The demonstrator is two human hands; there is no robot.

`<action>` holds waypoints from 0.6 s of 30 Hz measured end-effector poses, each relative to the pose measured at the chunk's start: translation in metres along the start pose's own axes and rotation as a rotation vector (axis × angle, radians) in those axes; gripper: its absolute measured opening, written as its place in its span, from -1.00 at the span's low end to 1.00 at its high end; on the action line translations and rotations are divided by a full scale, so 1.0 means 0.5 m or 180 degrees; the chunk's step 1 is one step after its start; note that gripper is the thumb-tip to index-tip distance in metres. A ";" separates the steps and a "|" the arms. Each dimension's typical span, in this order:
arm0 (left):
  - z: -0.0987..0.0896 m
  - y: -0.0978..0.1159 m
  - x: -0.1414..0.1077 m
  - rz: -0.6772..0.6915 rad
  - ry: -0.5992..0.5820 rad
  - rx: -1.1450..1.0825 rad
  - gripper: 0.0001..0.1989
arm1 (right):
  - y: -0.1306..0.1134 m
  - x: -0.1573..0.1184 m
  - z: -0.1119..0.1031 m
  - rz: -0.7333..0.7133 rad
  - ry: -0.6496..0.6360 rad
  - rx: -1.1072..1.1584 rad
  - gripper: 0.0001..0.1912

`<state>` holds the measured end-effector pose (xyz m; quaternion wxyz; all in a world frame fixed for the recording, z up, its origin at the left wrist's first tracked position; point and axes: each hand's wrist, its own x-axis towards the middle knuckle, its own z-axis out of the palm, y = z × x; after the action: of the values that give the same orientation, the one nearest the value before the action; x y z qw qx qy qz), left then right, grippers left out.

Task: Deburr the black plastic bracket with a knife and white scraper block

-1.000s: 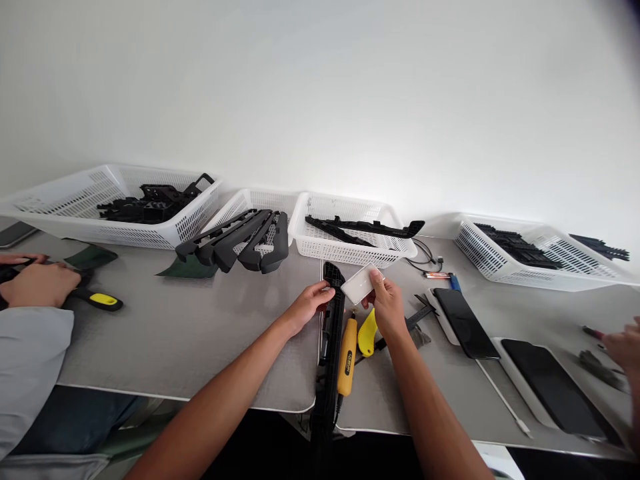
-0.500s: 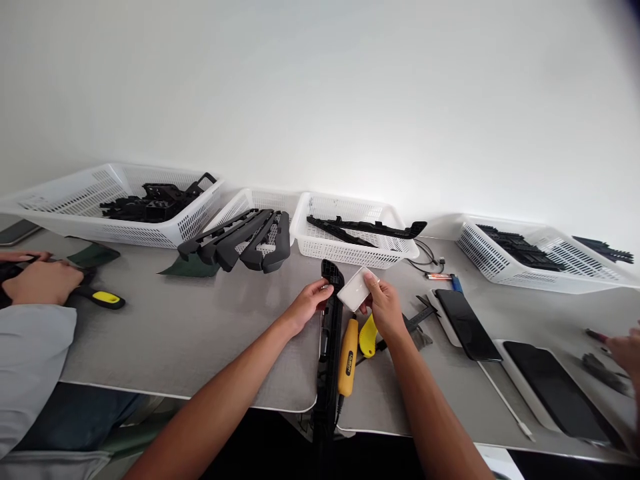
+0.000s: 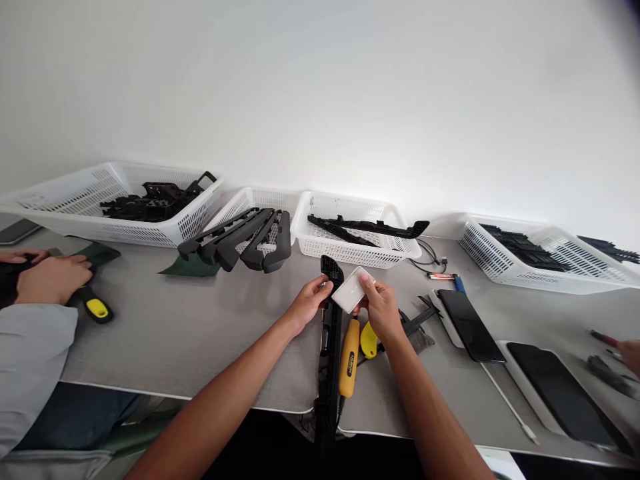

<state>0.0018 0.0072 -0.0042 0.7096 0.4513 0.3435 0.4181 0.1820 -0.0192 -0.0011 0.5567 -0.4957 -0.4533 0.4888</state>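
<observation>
My left hand (image 3: 307, 303) grips a long black plastic part (image 3: 329, 347) near its upper end, thumb on top. The part runs down past the table's front edge. My right hand (image 3: 383, 307) holds a small white rectangular block (image 3: 352, 289) between thumb and fingers, its left end beside the upper end of the black part. Just right of the part lies a yellow-orange tool (image 3: 349, 360) with a cord. A yellow-handled tool (image 3: 369, 340) and a black caliper (image 3: 417, 321) lie beneath and beside my right hand.
White baskets (image 3: 350, 256) with black parts line the wall. Dark grey parts (image 3: 245, 237) lean on one. Two phones (image 3: 470, 325) rest at the right with a white cable (image 3: 510, 403). A person's hands (image 3: 53, 279) work at the left, another hand (image 3: 631, 355) at the far right.
The white block in my right hand has shifted slightly left, nearer the black part. At the left, the other person's hand and the yellow-black handle have moved.
</observation>
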 end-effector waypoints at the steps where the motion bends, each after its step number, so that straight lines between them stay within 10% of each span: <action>1: 0.000 0.000 -0.001 0.0007 -0.0011 0.0026 -0.43 | 0.000 0.000 0.001 -0.0012 0.0012 0.0018 -0.44; 18: -0.012 -0.018 0.009 -0.0182 -0.0024 -0.0225 -0.42 | -0.003 0.004 -0.008 0.0096 -0.0001 0.0167 -0.48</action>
<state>0.0010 0.0109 -0.0149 0.7380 0.4176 0.3385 0.4078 0.1861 -0.0176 0.0002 0.5619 -0.4877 -0.4329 0.5089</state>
